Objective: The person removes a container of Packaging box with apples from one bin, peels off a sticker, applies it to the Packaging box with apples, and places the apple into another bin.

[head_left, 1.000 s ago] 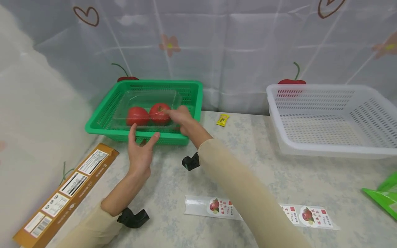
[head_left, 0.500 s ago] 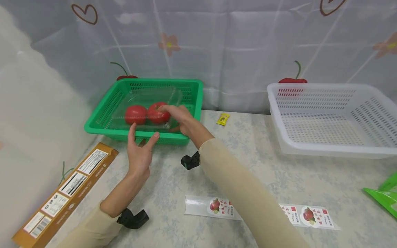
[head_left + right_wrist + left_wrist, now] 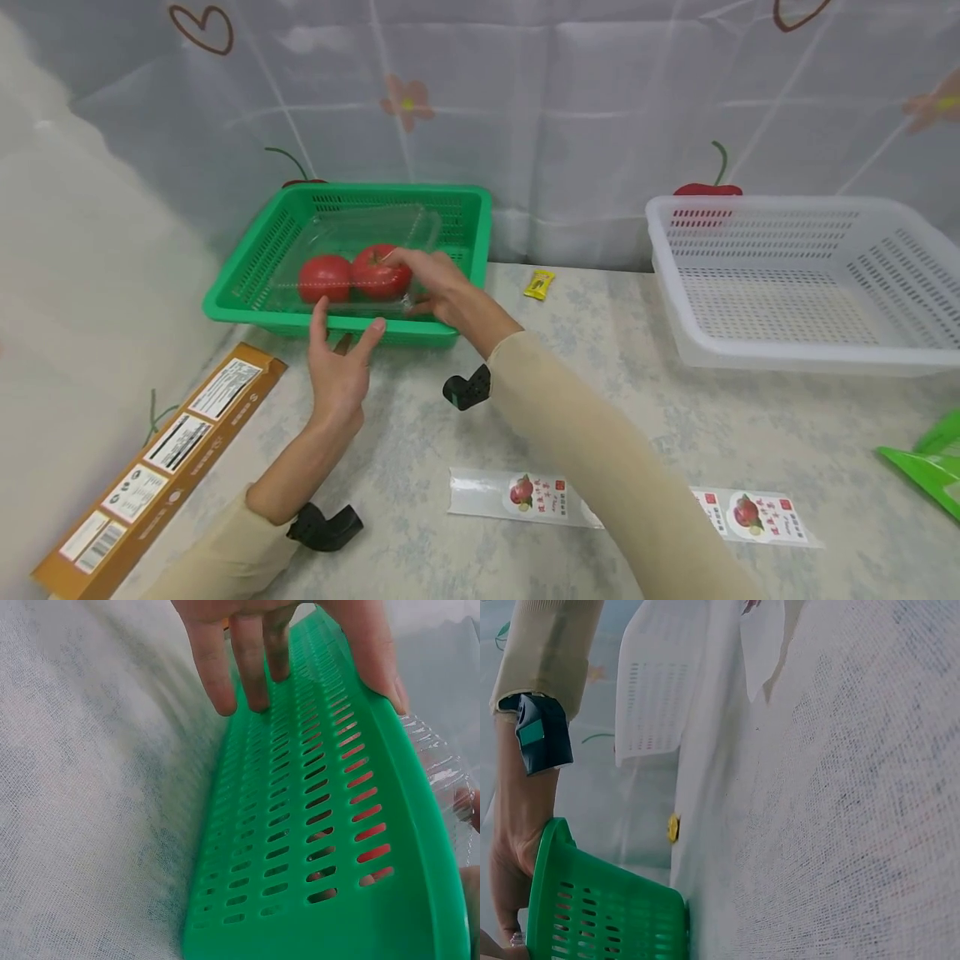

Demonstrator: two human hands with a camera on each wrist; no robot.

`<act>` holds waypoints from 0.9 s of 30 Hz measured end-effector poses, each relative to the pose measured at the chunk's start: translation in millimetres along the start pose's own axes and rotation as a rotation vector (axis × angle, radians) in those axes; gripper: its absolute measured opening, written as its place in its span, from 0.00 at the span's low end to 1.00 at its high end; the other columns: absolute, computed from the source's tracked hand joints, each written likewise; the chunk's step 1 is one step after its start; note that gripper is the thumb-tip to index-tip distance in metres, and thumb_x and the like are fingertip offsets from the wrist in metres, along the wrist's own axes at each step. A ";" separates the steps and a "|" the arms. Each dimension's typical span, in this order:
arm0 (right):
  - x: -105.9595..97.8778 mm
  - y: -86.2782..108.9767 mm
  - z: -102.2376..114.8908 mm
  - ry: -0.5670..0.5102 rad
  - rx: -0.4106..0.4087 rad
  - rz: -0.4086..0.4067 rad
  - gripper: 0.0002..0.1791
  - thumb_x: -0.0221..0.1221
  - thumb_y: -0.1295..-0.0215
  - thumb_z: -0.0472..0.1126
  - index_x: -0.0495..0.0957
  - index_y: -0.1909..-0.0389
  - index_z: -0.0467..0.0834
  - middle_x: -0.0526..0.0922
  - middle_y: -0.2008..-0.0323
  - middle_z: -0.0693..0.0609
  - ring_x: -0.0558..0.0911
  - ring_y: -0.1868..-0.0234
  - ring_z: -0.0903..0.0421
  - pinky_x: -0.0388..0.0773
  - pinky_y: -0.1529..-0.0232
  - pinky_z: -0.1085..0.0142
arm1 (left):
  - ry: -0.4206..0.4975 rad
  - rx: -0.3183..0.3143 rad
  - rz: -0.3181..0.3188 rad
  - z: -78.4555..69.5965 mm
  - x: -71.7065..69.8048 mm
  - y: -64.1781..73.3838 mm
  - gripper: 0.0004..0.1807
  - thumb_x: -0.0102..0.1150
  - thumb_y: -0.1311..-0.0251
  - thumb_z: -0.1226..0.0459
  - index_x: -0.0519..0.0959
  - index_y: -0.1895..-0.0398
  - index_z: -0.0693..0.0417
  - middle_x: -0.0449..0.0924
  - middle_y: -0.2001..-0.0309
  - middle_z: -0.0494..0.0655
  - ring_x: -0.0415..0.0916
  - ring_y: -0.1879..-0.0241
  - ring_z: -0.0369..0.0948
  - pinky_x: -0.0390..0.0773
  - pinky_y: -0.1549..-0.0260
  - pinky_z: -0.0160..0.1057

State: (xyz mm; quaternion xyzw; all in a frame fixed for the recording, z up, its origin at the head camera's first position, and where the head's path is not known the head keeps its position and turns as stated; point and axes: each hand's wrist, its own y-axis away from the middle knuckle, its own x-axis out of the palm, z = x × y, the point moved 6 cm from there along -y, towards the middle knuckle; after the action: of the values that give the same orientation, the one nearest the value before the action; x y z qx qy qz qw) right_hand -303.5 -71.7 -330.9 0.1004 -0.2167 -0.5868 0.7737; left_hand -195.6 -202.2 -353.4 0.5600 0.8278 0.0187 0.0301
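A green slotted basket (image 3: 416, 327) stands at the back left, with a clear plastic box (image 3: 352, 227) inside it, leaning slightly. Through the plastic show two red apples, a left one (image 3: 324, 279) and a right one (image 3: 381, 272). My right hand (image 3: 446, 287) reaches over the front right rim and grips the box's right end, thumb on top, fingers lower down and partly hidden. At the front wall, my left hand (image 3: 337, 379) holds the basket. The right wrist view has that hand's fingers (image 3: 247, 667) along the slotted outside and its thumb over the rim.
A white slotted basket (image 3: 795, 354) stands at the back right, and a yellow wrapped sweet (image 3: 539, 284) lies between the baskets. A long brown box (image 3: 161, 467) is at left. Apple-printed stickers on a strip (image 3: 510, 496) lie under the right forearm; a green bag (image 3: 930, 467) is at the right edge.
The box's far edge has tipped up a little in my right hand, and both apples have shifted slightly left. My left hand keeps its place on the basket.
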 end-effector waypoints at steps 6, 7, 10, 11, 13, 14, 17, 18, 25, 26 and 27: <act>-1.8 3.4 6.3 -0.095 -0.036 -0.027 0.33 0.62 0.41 0.42 0.68 0.34 0.41 0.62 0.32 0.49 0.70 0.39 0.33 0.82 0.55 0.51 | -0.013 0.010 0.002 -0.8 1.5 0.4 0.48 0.63 0.36 0.54 0.44 0.20 0.35 0.37 0.22 0.40 0.49 0.28 0.52 0.64 0.36 0.48; -2.0 4.6 7.8 -0.117 -0.044 -0.029 0.34 0.62 0.41 0.41 0.66 0.32 0.41 0.62 0.32 0.50 0.70 0.39 0.33 0.82 0.56 0.51 | -0.013 0.015 0.001 -1.0 1.3 0.6 0.48 0.63 0.35 0.54 0.44 0.20 0.35 0.37 0.22 0.40 0.49 0.28 0.53 0.64 0.36 0.49; -4.1 10.5 12.3 -0.176 -0.061 -0.044 0.41 0.63 0.41 0.41 0.58 0.27 0.43 0.58 0.31 0.48 0.69 0.38 0.32 0.82 0.57 0.51 | -0.011 0.028 0.000 -1.3 0.3 1.5 0.48 0.63 0.35 0.54 0.42 0.20 0.36 0.36 0.22 0.40 0.49 0.28 0.53 0.64 0.36 0.49; -5.0 13.6 14.3 -0.189 -0.068 -0.047 0.43 0.63 0.41 0.41 0.55 0.26 0.43 0.57 0.31 0.47 0.69 0.38 0.32 0.82 0.57 0.50 | -0.010 0.032 0.000 -1.4 -0.4 1.8 0.49 0.63 0.35 0.54 0.42 0.20 0.36 0.36 0.22 0.40 0.49 0.28 0.52 0.64 0.36 0.49; -8.6 20.9 18.5 -0.211 -0.078 -0.046 0.46 0.62 0.40 0.41 0.50 0.24 0.45 0.55 0.31 0.45 0.68 0.38 0.32 0.82 0.56 0.49 | -0.007 0.035 0.001 -0.5 -0.3 2.1 0.49 0.63 0.35 0.53 0.42 0.20 0.35 0.36 0.22 0.39 0.49 0.28 0.52 0.64 0.36 0.49; -11.3 25.4 20.6 -0.219 -0.081 -0.044 0.46 0.62 0.40 0.41 0.49 0.24 0.45 0.55 0.31 0.43 0.68 0.38 0.32 0.81 0.56 0.49 | -0.005 0.037 0.003 0.3 0.4 2.0 0.49 0.63 0.35 0.53 0.42 0.20 0.34 0.36 0.22 0.38 0.50 0.28 0.52 0.64 0.36 0.48; -19.1 40.9 27.9 -0.233 -0.093 -0.009 0.41 0.62 0.38 0.41 0.55 0.26 0.44 0.58 0.34 0.41 0.69 0.39 0.34 0.81 0.54 0.48 | 0.001 0.042 0.005 1.9 2.0 1.5 0.49 0.63 0.36 0.53 0.42 0.20 0.34 0.37 0.22 0.38 0.50 0.28 0.52 0.65 0.37 0.48; -22.0 46.6 30.0 -0.236 -0.096 0.005 0.37 0.62 0.38 0.41 0.59 0.29 0.43 0.60 0.36 0.41 0.70 0.40 0.35 0.80 0.54 0.48 | 0.000 0.041 0.005 2.2 2.4 1.2 0.49 0.63 0.36 0.53 0.42 0.20 0.34 0.37 0.22 0.38 0.50 0.28 0.51 0.65 0.37 0.48; -50.6 83.1 34.5 -0.214 -0.146 0.035 0.17 0.58 0.34 0.41 0.75 0.46 0.39 0.71 0.55 0.42 0.79 0.61 0.44 0.81 0.55 0.48 | 0.009 0.042 -0.004 5.4 1.8 -0.9 0.49 0.64 0.36 0.55 0.42 0.20 0.32 0.38 0.22 0.38 0.50 0.28 0.51 0.66 0.37 0.47; -55.4 87.6 33.8 -0.199 -0.157 0.029 0.16 0.57 0.33 0.41 0.75 0.47 0.38 0.71 0.58 0.42 0.78 0.65 0.46 0.82 0.56 0.49 | 0.012 0.042 -0.007 5.8 1.2 -1.1 0.49 0.64 0.36 0.55 0.42 0.20 0.32 0.38 0.22 0.38 0.50 0.28 0.51 0.66 0.37 0.47; -60.2 92.2 32.9 -0.182 -0.167 0.027 0.15 0.56 0.32 0.41 0.75 0.48 0.38 0.71 0.60 0.43 0.77 0.67 0.47 0.82 0.56 0.50 | 0.015 0.040 -0.009 6.1 0.6 -1.1 0.49 0.64 0.36 0.55 0.43 0.21 0.31 0.38 0.22 0.38 0.51 0.28 0.51 0.66 0.37 0.47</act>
State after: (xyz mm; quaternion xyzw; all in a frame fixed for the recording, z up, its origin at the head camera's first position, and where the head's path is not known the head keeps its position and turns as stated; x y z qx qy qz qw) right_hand -251.8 15.7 -277.0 -0.0212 -0.2376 -0.5992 0.7642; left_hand -196.5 -202.1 -359.6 0.5566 0.8306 0.0062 0.0131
